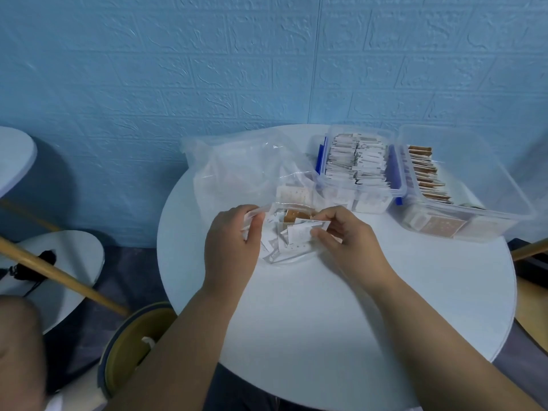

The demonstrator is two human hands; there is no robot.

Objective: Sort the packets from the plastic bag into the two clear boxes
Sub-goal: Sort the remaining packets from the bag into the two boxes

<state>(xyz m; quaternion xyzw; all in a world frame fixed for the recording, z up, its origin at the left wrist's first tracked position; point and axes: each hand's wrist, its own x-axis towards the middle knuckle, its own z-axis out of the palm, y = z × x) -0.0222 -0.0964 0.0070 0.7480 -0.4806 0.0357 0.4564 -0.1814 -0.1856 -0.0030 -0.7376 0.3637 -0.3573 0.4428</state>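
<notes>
While the crumpled clear plastic bag (243, 164) slumps on the round white table (326, 321), its mouth gapes toward the person and shows a loose heap of packets (281, 241): small flat paper sachets, mostly white with faint grey print. One brown packet (293, 215) lies at the back of the heap.

At the left lip of the bag's mouth, the left hand (234, 241) curls its fingers round the plastic edge and grips it. The heap lies just beside that hand's fingertips, inside the bag's mouth. At the right lip, the right hand (347, 241) pinches one white packet (305, 229) between thumb and fingers, just above the heap.

Right of the bag and touching its plastic stands the first clear box (361, 189), packed with rows of upright white packets and fitted with blue latches. Further right of the bag, just beside that box, the second clear box (501, 185) holds a row of brown packets along its left side, with bare floor on its right.

Near of the bag, bare tabletop runs to the rim by the person's forearms. Behind the bag, a blue wall stands close.
</notes>
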